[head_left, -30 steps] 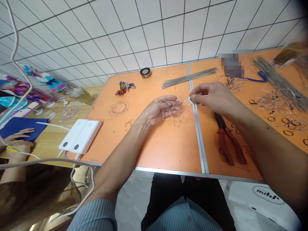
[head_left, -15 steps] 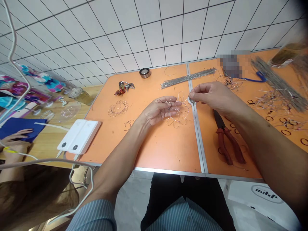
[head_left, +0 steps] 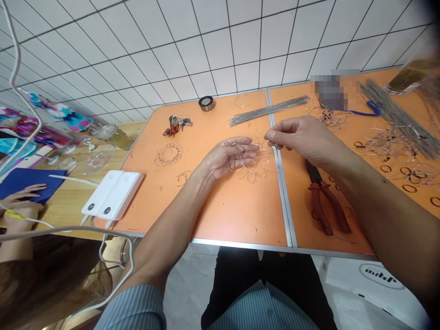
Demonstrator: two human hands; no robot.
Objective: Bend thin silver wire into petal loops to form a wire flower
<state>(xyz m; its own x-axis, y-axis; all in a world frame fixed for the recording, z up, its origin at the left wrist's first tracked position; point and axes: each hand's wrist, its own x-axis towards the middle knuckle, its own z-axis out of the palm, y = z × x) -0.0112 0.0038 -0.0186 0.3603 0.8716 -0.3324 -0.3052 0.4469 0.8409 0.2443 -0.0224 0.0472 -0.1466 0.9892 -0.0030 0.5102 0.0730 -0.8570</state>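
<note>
— While above the orange table [head_left: 220,215], left hand [head_left: 223,158]?
— Half open, palm up, fingers curled around a looped wire flower [head_left: 252,165], held just over the table.
— Right hand [head_left: 302,137]?
— Thumb and fingertips [head_left: 270,134] pinched at the flower's edge, seemingly on a wire end, too small to tell.

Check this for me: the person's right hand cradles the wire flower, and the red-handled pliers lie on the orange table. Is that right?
Not the right hand: it is the left hand that cradles the wire flower, as the head view shows. The right hand pinches at its edge. The red-handled pliers do lie on the orange table.
</note>
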